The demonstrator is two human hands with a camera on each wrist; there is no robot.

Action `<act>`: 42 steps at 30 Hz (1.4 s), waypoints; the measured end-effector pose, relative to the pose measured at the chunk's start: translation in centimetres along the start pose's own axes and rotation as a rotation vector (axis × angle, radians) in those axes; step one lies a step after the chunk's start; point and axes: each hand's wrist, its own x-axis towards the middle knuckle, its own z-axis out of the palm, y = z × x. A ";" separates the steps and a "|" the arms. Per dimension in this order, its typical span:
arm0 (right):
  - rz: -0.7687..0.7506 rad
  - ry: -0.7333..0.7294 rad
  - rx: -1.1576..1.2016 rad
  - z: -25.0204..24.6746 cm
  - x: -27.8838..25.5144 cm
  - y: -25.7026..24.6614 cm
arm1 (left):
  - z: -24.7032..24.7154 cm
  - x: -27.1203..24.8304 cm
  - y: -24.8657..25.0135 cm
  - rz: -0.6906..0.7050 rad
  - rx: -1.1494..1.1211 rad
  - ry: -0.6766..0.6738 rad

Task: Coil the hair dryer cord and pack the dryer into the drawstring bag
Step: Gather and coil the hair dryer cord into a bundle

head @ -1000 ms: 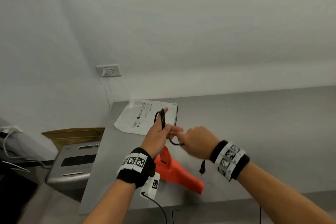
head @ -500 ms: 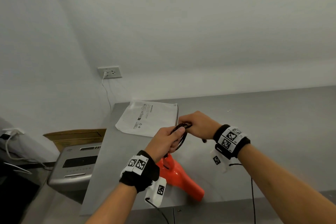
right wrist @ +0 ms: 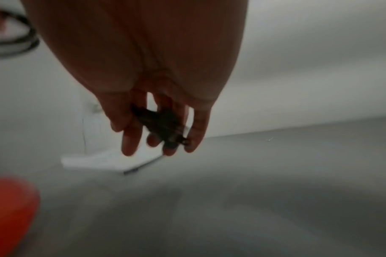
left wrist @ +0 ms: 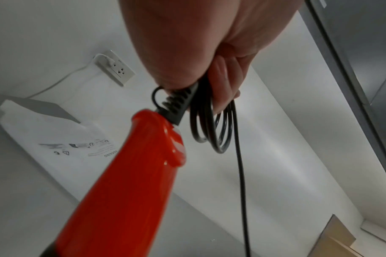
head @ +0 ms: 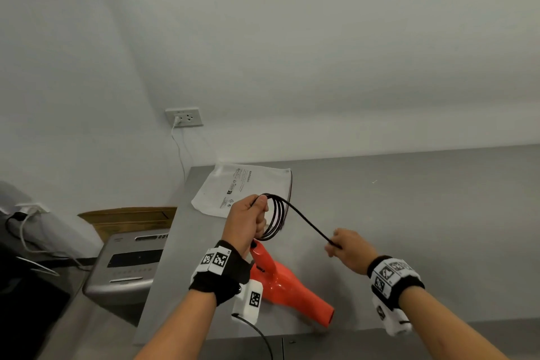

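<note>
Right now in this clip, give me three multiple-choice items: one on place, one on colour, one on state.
1. Where does the drawstring bag lie?
A. flat at the counter's far left corner
B. over the dryer
C. on the floor

2. What colour is the hair dryer?
A. blue
B. orange-red
C. white

3. What is the state of the cord?
A. fully coiled
B. partly coiled, a tail stretched out
C. plugged into the wall

Key: 1 A, the head view shows it by the counter corner. 2 B, both wrist views agree. 3 B, the left hand grips loops; the right hand holds the plug end.
</note>
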 end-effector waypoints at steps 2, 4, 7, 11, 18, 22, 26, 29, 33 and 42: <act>0.064 -0.108 -0.141 0.7 -0.4 0.7 | 0.1 0.2 0.0 -0.005 0.002 -0.009; 0.081 -0.148 -0.172 -0.1 -0.7 -0.2 | 0.3 0.3 0.1 -0.010 -0.014 -0.013; -0.045 -0.052 -0.150 -2.5 -1.1 -3.5 | 0.6 0.7 0.2 -0.020 -0.049 -0.017; -0.218 0.139 -0.112 -5.1 -1.5 -8.4 | 1.3 0.7 0.3 -0.027 -0.052 -0.043; -0.044 0.110 0.171 -2.2 1.8 -7.5 | 1.6 0.1 0.2 -0.016 -0.039 -0.137; -0.030 0.149 0.257 1.2 3.1 -7.4 | 1.7 -0.2 0.4 -0.002 -0.038 -0.178; 0.093 0.063 0.271 3.6 3.2 -5.0 | 0.9 0.1 1.0 0.021 -0.045 -0.139; 0.151 0.018 0.145 3.4 2.3 -3.1 | 0.2 0.4 0.9 0.013 -0.044 -0.095; 0.105 0.161 0.506 0.1 0.4 -3.5 | -0.3 0.6 0.6 0.000 -0.080 -0.044; -0.322 0.498 0.703 -4.5 -1.2 -11.9 | 2.0 0.7 0.2 -0.001 -0.075 -0.100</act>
